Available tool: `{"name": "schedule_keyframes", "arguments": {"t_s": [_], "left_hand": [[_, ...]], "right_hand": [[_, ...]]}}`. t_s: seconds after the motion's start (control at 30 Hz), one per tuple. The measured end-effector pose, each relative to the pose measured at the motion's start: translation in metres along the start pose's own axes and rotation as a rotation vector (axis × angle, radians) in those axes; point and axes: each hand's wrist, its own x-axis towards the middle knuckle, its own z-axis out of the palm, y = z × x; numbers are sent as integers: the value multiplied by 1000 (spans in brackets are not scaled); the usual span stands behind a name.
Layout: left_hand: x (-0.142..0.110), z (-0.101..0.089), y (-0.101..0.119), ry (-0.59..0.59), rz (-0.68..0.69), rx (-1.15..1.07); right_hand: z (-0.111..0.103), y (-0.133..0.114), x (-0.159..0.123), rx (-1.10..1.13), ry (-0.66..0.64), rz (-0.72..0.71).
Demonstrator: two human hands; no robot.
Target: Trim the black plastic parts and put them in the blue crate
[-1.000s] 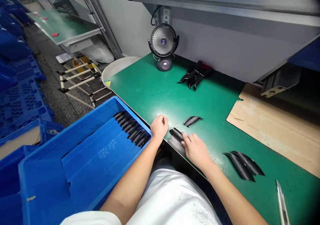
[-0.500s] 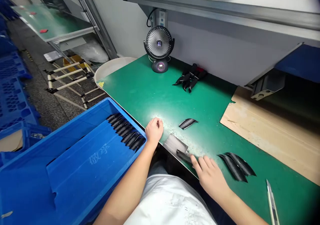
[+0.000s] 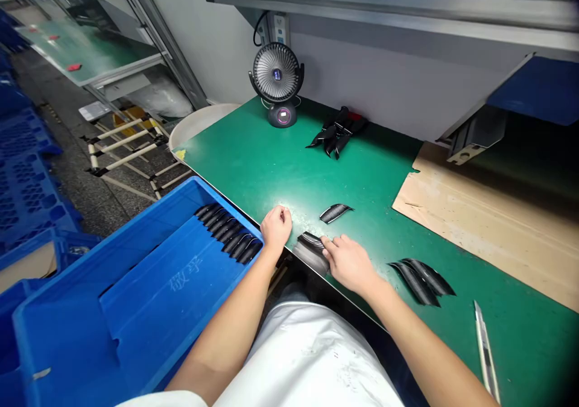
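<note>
My right hand [image 3: 347, 263] grips one end of a black curved piece [image 3: 312, 239], its fingertips pressing it over a grey rectangular sheet [image 3: 310, 258] at the bench's front edge. The sheet looks like sandpaper, though I cannot be sure. My left hand [image 3: 277, 228] rests on the bench edge left of the sheet, curled into a loose fist with no object showing. A single black piece [image 3: 335, 213] lies beyond the sheet. To the right, a few overlapping black pieces [image 3: 420, 280] lie on the green bench.
A blue crate [image 3: 194, 181] with a row of black pieces [image 3: 228, 232] stands at left. A utility knife [image 3: 485, 350] lies at right. Farther back are a fan [image 3: 278, 81], a black pile [image 3: 337, 131] and cardboard [image 3: 488, 220]. A metal shelf [image 3: 362, 9] hangs above.
My right hand has moved left and away from me, carrying the black piece along the grey sheet to its far side. The left hand stays curled at the edge. The view has shifted slightly.
</note>
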Motion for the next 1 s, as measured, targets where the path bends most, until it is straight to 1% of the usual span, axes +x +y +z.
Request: {"name": "schedule_keyframes", "arguments": {"t_s": [0.1,0.2,0.33,0.47,0.63,0.73,0.83,0.9,1.0], "left_hand": [[0,-1,2,-6,-12,-6],[-1,-2,2,-7,-15,-5],[-2,-2,2,-4,-12,5],[-2,-2,1,2,-7,8],[-2,-2,2,16,-10,8],[-2,-1,2,19,-9,11],[-3,-1,3,15,-8,16],[-2,0,3,11,-13,17],[-1,1,3,3,-21,11]], "right_hand": [[-7,16,7,20,-66,-24],[-6,20,12,40,-86,-31],[-5,14,13,64,-78,-54],[-8,9,11,56,-90,-34],[-9,2,11,54,-62,-53],[-5,-2,5,23,-34,-21],[-1,-9,7,0,17,-4],[1,-13,6,1,27,-8],[0,-18,-1,-43,46,19]]}}
